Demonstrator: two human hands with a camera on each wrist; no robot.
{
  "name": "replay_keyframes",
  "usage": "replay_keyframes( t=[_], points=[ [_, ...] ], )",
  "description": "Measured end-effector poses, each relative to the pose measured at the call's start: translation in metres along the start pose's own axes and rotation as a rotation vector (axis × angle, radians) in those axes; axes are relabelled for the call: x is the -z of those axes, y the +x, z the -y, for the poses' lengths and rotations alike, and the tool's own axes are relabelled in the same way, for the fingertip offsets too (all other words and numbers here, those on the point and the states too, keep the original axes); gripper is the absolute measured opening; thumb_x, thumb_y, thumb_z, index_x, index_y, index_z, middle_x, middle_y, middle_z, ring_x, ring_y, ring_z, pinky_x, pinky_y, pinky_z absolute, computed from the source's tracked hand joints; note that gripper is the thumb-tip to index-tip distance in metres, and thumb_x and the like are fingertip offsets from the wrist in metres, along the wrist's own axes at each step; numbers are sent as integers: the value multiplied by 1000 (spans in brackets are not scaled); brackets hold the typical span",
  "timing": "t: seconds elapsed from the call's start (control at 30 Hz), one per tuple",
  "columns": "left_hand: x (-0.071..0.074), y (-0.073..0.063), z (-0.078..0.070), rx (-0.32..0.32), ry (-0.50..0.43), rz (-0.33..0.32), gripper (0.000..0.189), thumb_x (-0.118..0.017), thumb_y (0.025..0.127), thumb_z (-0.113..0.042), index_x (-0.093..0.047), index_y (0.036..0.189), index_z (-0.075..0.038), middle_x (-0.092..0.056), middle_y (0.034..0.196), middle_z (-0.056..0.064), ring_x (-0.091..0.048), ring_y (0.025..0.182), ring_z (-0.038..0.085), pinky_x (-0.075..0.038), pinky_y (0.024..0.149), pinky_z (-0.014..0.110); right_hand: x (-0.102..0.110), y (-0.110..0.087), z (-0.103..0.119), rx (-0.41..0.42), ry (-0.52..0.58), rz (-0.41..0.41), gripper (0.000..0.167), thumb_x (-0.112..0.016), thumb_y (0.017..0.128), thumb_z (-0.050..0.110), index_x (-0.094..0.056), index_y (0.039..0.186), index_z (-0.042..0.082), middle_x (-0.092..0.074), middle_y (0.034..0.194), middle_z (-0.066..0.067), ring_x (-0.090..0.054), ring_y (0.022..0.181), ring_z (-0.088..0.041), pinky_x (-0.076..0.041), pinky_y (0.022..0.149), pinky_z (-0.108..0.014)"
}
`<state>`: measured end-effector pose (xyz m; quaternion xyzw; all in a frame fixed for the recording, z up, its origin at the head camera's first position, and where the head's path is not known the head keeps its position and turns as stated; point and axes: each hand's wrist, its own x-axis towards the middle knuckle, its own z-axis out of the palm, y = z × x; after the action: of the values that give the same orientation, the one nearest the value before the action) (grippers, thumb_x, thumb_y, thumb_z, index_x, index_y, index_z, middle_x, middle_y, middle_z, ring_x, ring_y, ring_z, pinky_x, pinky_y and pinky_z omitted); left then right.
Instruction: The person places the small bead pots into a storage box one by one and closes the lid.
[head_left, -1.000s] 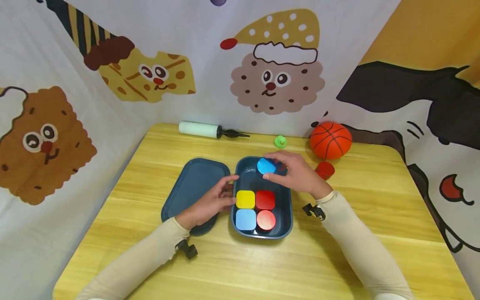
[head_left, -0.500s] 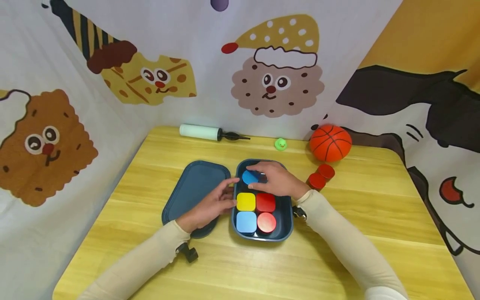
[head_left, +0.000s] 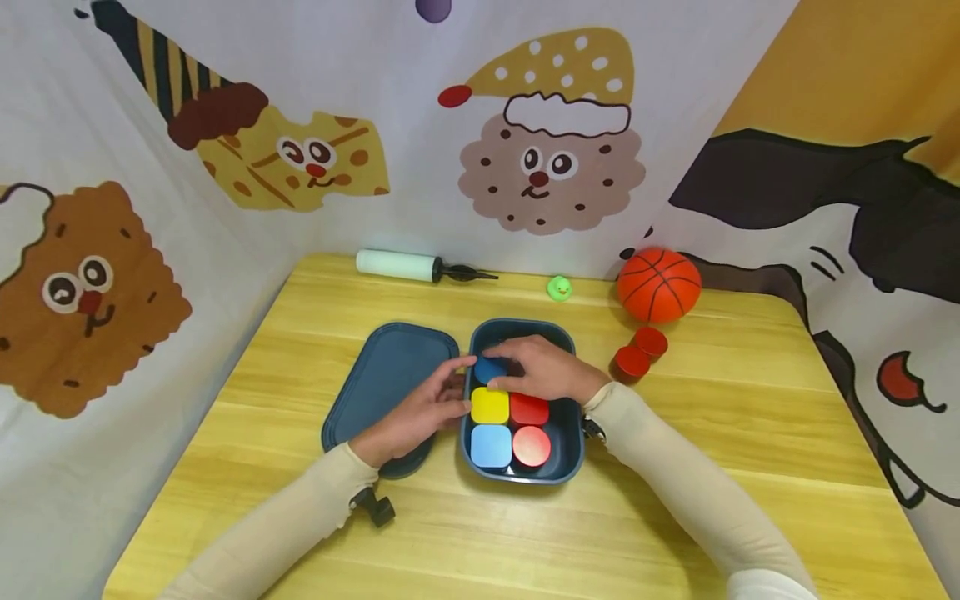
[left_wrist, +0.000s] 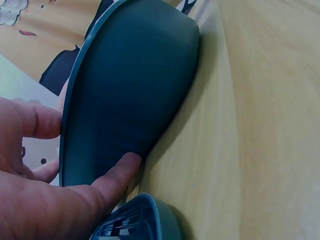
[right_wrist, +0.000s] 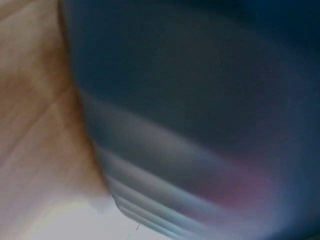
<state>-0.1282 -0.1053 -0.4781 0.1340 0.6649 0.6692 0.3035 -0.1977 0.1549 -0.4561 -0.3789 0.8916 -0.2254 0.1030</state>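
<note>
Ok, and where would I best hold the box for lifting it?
Probably by the two long side walls, one hand from the left, one from the right: the box lies lengthwise away from you, and the left hand touches its left wall, though the lid lies close.

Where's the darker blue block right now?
In the head view, the darker blue block is in the far left corner of the tray, pinched by the right hand, just beyond the yellow block.
</note>
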Motion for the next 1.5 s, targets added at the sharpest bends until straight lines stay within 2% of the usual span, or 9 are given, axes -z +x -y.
replay_keyframes(
  t=[0.17,0.23,0.37,0.57,0.87,1.1,1.3,1.5],
  points=[
    [1,1,2,2,1,-1,67,-54,109,-11,-24,167,-29,-35,162,20,-54,134,30,-56,102,40,3,-2,2,15,17,-71,59,-77,97,43,-65,145,9,-75,125,-3,-67,89,-11,-60,83,-28],
    [2,1,2,-1,2,-2,67,-54,109,-11,-24,167,-29,-35,162,20,-55,134,30,-56,102,40,5,-4,4,11,24,-109,58,-78,96,42,-66,143,10,-75,119,-1,-65,84,-9,-59,78,-24],
    [1,1,1,3,2,-1,67,-54,109,-10,-24,167,-29,-35,163,19,-54,135,30,-56,103,41,10,-8,8,2,35,-153,54,-78,96,41,-68,140,11,-75,120,-3,-67,87,-9,-59,78,-25],
    [1,0,0,11,5,-10,67,-54,109,-11,-25,166,-30,-37,162,18,-54,136,31,-56,103,42,18,-17,8,6,88,-229,47,-78,98,34,-70,137,8,-75,123,-9,-68,91,-13,-62,80,-36],
    [-1,1,0,9,8,-16,69,-56,108,-12,-25,167,-27,-36,162,20,-54,134,32,-57,101,40,32,-41,2,16,119,-348,41,-78,98,25,-70,134,9,-75,124,-11,-71,95,-14,-64,81,-41],
    [-2,0,1,-2,3,-20,68,-57,108,-10,-26,167,-27,-36,162,21,-55,132,29,-57,98,37,42,-68,-8,-95,123,-383,41,-74,100,26,-69,136,8,-73,128,-12,-70,102,-20,-63,84,-47],
    [-3,-1,1,-8,-6,-22,68,-56,108,-10,-26,167,-25,-36,161,22,-56,130,29,-57,97,36,49,-89,-23,-175,118,-471,38,-74,100,22,-69,136,10,-73,125,-8,-71,102,-22,-63,83,-53],
    [-3,-2,-2,-2,-2,-28,68,-56,108,-9,-27,167,-26,-37,160,22,-57,128,27,-57,96,35,51,-109,-44,-208,71,-541,41,-75,100,21,-67,138,9,-73,125,-11,-70,105,-26,-64,79,-49]
  ],
)
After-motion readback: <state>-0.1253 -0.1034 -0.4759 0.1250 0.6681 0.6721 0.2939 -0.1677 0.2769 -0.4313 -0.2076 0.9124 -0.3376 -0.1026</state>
